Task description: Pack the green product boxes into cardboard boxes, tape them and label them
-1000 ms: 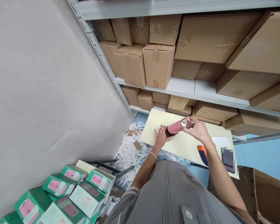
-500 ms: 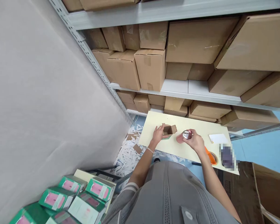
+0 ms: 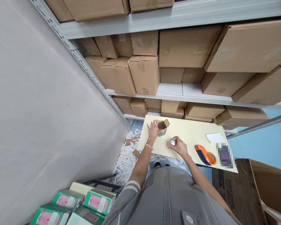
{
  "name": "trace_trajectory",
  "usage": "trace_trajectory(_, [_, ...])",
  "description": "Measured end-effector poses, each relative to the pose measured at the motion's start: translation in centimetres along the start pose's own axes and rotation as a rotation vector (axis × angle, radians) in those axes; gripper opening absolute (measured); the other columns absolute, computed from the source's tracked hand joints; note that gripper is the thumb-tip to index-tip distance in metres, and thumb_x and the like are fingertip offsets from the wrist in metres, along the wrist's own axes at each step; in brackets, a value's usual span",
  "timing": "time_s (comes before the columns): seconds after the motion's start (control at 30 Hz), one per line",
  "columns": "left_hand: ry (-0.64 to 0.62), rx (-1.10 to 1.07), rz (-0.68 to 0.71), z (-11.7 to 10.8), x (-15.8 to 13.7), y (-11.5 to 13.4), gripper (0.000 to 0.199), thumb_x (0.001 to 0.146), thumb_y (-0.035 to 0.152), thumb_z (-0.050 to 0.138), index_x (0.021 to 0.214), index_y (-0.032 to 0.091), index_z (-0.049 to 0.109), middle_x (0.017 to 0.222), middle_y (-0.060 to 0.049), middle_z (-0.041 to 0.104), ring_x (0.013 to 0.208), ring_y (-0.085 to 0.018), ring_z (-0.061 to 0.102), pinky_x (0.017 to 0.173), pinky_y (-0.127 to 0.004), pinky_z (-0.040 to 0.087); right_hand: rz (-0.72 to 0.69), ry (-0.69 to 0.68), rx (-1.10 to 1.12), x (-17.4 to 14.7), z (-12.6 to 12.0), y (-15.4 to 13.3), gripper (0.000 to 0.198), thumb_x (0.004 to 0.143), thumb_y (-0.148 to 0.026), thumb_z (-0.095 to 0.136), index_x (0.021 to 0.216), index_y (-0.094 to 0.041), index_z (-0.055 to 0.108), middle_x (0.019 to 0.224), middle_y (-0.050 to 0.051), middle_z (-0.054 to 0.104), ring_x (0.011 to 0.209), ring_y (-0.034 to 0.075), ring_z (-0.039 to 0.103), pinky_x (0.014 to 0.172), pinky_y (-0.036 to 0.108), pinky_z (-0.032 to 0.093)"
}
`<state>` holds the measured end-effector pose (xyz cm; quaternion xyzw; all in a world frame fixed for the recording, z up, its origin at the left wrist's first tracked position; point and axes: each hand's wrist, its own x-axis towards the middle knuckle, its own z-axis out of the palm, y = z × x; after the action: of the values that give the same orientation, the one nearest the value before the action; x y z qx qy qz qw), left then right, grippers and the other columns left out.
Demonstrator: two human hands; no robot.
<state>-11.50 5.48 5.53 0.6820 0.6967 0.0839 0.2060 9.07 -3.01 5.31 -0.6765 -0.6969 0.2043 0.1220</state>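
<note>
My left hand [image 3: 153, 129] is at the left side of a small green cardboard box [image 3: 162, 133], its fingers spread and the thumb along the near side. The box stands on the pale yellow table [image 3: 189, 131] with its top flaps up and its brown inside showing. To the right and nearer to me, my right hand [image 3: 180, 147] is closed around a small pink cup-like container with a shiny silver top [image 3: 173, 142]. Its top faces up toward me, and the fingers cover much of its side.
On the table's right lie an orange and blue tape dispenser [image 3: 204, 154], a white card [image 3: 214, 137] and a blurred-out dark item [image 3: 225, 155]. Green boxes with pink pictures [image 3: 98, 201] are stacked at lower left. A large open carton [image 3: 241, 190] stands at lower right; shelves of cartons [image 3: 144, 75] rise behind.
My right hand has brought the pink container left, closer to the green box and toward me. My left fingers have spread wider beside the box. The whole view has shifted slightly.
</note>
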Motion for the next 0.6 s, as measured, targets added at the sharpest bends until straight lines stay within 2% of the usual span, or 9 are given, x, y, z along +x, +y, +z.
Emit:
trace_trajectory(0.17, [0.055, -0.046, 0.028, -1.9, -1.1, 0.5, 0.098, 0.080, 0.066, 0.062, 0.158, 0.028, 0.016, 0.165, -0.015, 0.013, 0.152, -0.037, 0.009, 0.117, -0.067, 0.004, 0.001, 0.020, 0.028, 0.2, 0.6, 0.6, 0.045, 0.079, -0.032, 0.062, 0.121, -0.020, 0.054, 0.111, 0.011, 0.072, 0.088, 0.025, 0.069, 0.069, 0.029, 0.043])
trace_trajectory(0.3, [0.213, -0.170, 0.138, -3.1, -2.9, 2.2, 0.096, 0.082, 0.058, 0.066, 0.158, 0.026, 0.016, 0.164, -0.014, 0.019, 0.153, -0.032, 0.010, 0.120, -0.061, 0.001, -0.005, 0.052, 0.099, 0.1, 1.2, 0.8, 0.045, 0.079, -0.033, 0.061, 0.122, -0.022, 0.053, 0.112, 0.009, 0.072, 0.090, 0.025, 0.069, 0.069, 0.029, 0.045])
trace_trajectory(0.37, [0.263, -0.292, 0.224, -2.7, -4.3, 3.3, 0.093, 0.085, 0.051, 0.066, 0.158, 0.025, 0.015, 0.163, -0.013, 0.024, 0.153, -0.029, 0.013, 0.123, -0.056, 0.005, -0.003, 0.069, 0.125, 0.0, 1.4, 0.9, 0.045, 0.079, -0.034, 0.061, 0.122, -0.023, 0.054, 0.110, 0.008, 0.072, 0.090, 0.024, 0.070, 0.069, 0.029, 0.046])
trace_trajectory(0.43, [0.235, -0.450, 0.297, -1.3, -5.9, 4.2, 0.084, 0.089, 0.042, 0.062, 0.158, 0.025, 0.017, 0.162, -0.010, 0.027, 0.152, -0.026, 0.018, 0.124, -0.049, 0.015, 0.002, 0.080, 0.130, -0.2, 1.5, 1.0, 0.046, 0.078, -0.034, 0.061, 0.122, -0.024, 0.054, 0.108, 0.007, 0.073, 0.089, 0.024, 0.070, 0.069, 0.029, 0.046])
trace_trajectory(0.5, [0.129, -0.586, 0.325, 0.6, -7.5, 4.5, 0.072, 0.094, 0.029, 0.052, 0.157, 0.026, 0.019, 0.163, -0.008, 0.027, 0.151, -0.023, 0.023, 0.122, -0.043, 0.025, 0.016, 0.084, 0.120, -0.3, 1.3, 1.2, 0.047, 0.078, -0.035, 0.061, 0.122, -0.023, 0.055, 0.105, 0.008, 0.074, 0.087, 0.025, 0.071, 0.068, 0.029, 0.047])
trace_trajectory(0.6, [-0.090, -0.697, 0.233, 3.3, -9.1, 3.8, 0.089, 0.083, 0.022, 0.065, 0.158, 0.020, 0.017, 0.163, -0.014, 0.024, 0.149, -0.029, 0.026, 0.121, -0.045, 0.027, 0.046, 0.103, 0.100, -0.6, 0.0, 1.5, 0.048, 0.077, -0.036, 0.061, 0.123, -0.021, 0.056, 0.099, 0.009, 0.075, 0.085, 0.027, 0.072, 0.066, 0.031, 0.048])
